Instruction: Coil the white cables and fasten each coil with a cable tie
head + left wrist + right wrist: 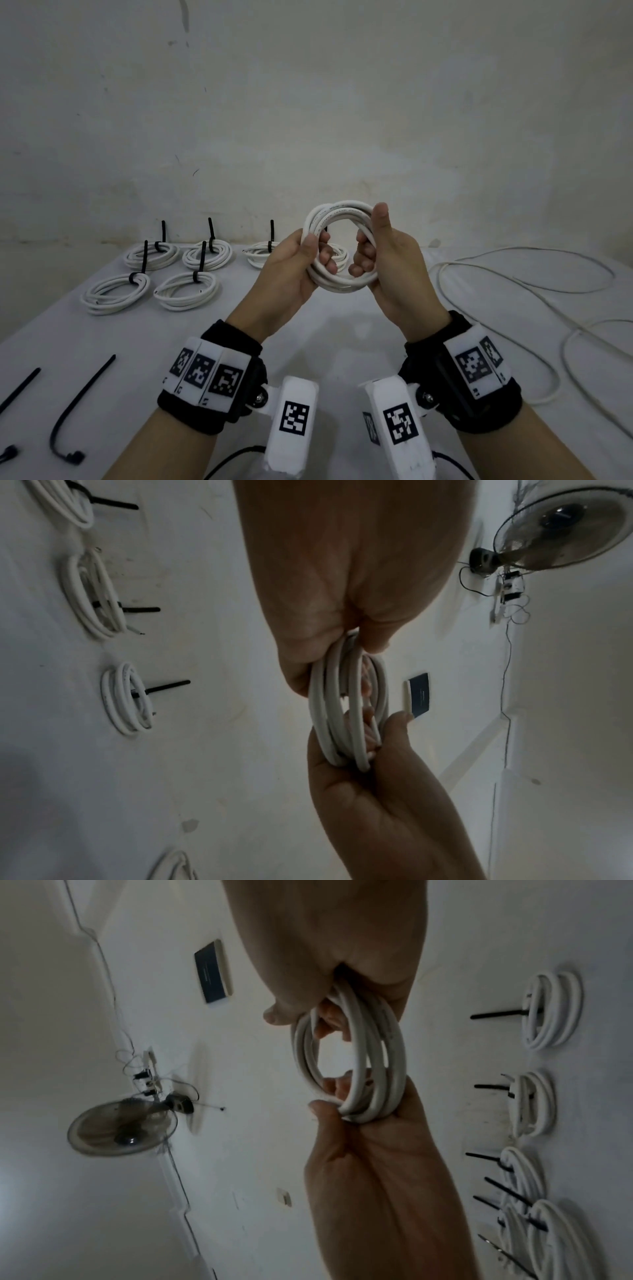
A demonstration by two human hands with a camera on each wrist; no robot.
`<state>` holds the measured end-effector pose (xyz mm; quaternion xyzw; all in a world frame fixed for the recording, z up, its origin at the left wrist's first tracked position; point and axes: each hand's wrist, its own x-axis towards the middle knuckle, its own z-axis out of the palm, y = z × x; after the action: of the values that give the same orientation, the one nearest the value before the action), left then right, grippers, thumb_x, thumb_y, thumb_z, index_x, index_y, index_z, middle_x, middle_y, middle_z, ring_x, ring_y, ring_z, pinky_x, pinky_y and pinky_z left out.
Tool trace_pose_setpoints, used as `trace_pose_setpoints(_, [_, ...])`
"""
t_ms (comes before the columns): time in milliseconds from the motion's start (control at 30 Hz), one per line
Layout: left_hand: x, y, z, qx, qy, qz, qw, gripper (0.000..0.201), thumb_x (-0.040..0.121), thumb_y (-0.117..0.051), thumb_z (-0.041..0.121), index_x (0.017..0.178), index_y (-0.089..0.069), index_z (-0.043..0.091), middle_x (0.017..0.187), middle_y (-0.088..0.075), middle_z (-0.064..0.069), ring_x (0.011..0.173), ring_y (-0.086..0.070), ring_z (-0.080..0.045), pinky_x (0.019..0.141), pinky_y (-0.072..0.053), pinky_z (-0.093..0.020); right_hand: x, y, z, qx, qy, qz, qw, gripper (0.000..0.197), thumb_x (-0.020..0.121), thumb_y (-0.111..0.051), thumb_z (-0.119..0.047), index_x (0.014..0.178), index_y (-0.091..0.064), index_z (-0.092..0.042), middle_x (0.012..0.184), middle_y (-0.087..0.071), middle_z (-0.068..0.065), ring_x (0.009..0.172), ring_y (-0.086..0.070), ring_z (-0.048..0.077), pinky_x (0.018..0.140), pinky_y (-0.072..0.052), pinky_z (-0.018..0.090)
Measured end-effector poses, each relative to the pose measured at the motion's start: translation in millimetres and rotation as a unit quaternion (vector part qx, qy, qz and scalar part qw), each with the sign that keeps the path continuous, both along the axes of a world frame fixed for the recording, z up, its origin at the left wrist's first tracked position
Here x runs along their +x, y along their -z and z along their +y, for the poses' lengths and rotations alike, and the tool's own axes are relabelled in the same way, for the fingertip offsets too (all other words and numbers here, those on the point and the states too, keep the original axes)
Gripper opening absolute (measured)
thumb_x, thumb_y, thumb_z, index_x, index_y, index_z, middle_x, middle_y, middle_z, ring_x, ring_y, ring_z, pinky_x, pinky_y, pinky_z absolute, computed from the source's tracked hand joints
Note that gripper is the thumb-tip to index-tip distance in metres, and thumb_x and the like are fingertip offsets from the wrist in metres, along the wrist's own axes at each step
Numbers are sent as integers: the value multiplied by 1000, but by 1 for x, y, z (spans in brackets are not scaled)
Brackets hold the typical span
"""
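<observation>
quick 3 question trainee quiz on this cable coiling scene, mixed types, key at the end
1. True or false: the coil in the hands already has a cable tie on it.
2. Which holds the coil? A left hand only, B right hand only, C both.
3. Fill in: the loose cable ties lie on the table's near ____ side.

Key: 1 false; 2 C; 3 left.
</observation>
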<state>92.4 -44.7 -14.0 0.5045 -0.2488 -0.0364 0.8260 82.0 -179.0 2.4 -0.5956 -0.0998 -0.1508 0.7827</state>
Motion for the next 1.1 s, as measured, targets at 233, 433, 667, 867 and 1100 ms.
trace_pose_setpoints(233, [-1, -6, 5, 34, -32, -27, 999, 21, 100, -28, 11, 89, -45, 9, 65, -48, 1, 58, -50, -7, 61, -46, -18, 5, -19, 1, 53, -83, 95, 991, 58, 93, -39, -58, 70, -55, -8, 46, -35, -4, 38, -33, 10, 44, -36, 23])
trace_pose_setpoints(433, [-8, -15, 14, 61, -14, -16, 998, 23, 100, -28, 15, 89, -46, 7, 59, -50, 3, 55, -52, -8, 61, -47, -18, 5, -18, 8, 104, -121, 126, 979, 50, 96, -42, -49, 65, -47, -10, 46, -26, -4, 36, -26, 8, 38, -32, 19])
trace_pose_setpoints(667, [-29, -9, 69, 243, -129, 29, 961, 26, 100, -36, 31, 104, -60, 21, 94, -63, 1, 86, -60, -11, 89, -45, -27, 6, -9, 28, 81, -176, 121, 974, 49, 97, -38, -49, 67, -46, -11, 46, -30, -3, 39, -32, 11, 42, -37, 21])
trace_pose_setpoints(867, [-40, 7, 182, 693, -280, 95, 658, 31, 96, -47, 39, 100, -57, 10, 115, -61, -17, 109, -57, -29, 77, -39, -29, 1, -3, 44, 60, -200, 120, 971, 49, 96, -38, -50, 67, -46, -12, 46, -32, -4, 40, -31, 11, 44, -36, 21])
trace_pose_setpoints(1100, [-49, 34, 215, 880, -155, 167, 417, 22, 94, -55, 22, 101, -57, 1, 119, -59, -14, 105, -58, -25, 87, -45, -29, -2, 1, 47, 47, -179, 128, 974, 49, 96, -41, -50, 66, -47, -12, 46, -33, -4, 41, -32, 11, 48, -35, 22])
